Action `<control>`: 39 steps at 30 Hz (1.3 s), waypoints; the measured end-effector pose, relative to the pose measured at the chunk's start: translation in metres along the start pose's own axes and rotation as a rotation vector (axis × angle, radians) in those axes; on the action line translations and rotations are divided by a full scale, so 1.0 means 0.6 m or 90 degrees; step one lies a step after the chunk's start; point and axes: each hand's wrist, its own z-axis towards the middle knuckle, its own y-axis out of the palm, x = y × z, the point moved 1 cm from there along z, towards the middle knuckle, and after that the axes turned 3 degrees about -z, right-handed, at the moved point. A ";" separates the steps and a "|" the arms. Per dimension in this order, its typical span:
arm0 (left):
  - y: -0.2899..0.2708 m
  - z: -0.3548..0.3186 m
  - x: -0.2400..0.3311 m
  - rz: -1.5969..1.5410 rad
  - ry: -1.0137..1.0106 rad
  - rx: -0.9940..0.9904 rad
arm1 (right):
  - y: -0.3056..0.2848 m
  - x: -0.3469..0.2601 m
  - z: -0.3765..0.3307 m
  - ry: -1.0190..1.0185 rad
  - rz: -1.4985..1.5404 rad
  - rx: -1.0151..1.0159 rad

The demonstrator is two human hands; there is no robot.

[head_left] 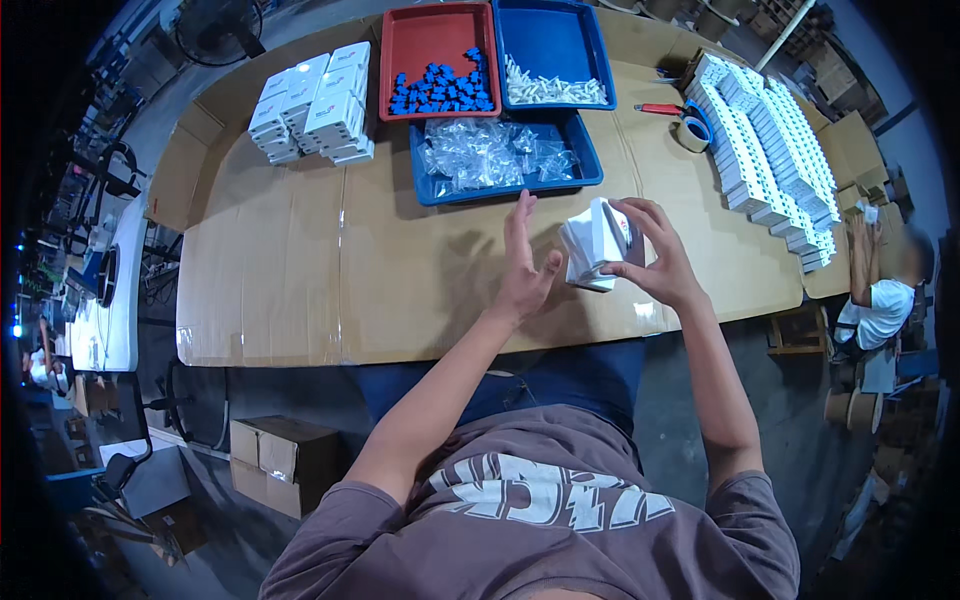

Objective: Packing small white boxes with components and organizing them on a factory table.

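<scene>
Smooth white cardboard box with a faint sheen in the right hand's grip; beneath it, a table covered in matt brown cardboard. Beyond the grip, glossy plastic trays hold crinkled clear plastic bags.

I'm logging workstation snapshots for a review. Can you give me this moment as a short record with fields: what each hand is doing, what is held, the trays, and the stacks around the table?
left hand: open, flat, beside the box, not gripping
right hand: grip on small white carton, flaps partly open, lifted over the table
table: covered in brown cardboard
red tray: blue small parts
upper blue tray: white small parts
lower blue tray: clear plastic bags
left stack: white boxes
right rows: white boxes
tape roll: beside right rows
</scene>
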 end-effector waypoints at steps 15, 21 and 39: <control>-0.056 -0.104 0.157 -0.571 -0.586 0.095 | 0.186 -0.118 -0.003 -0.170 0.106 -0.072; -0.087 -0.119 0.142 -0.624 -0.553 0.208 | 0.236 -0.128 0.009 -0.226 0.093 -0.077; -0.150 -0.178 0.063 -0.783 -0.467 0.211 | 0.310 -0.105 0.042 0.027 0.541 0.164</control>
